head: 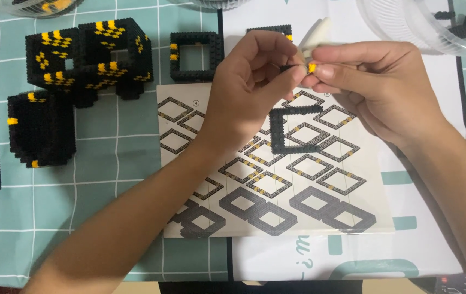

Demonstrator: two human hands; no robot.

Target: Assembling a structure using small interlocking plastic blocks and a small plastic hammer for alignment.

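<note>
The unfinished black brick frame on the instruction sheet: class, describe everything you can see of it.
The unfinished black brick frame is a thin, C-shaped outline of tiny studded bricks, plastic by its look. Its right side is open. It lies flat on the printed instruction sheet, just below both hands, and neither hand touches it.

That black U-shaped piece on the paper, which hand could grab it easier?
Probably the left hand: it hovers right above the U-shaped piece. The right hand also holds a white tool.

Tiny yellow brick (312, 67) — pinched, perhaps upright.
</note>
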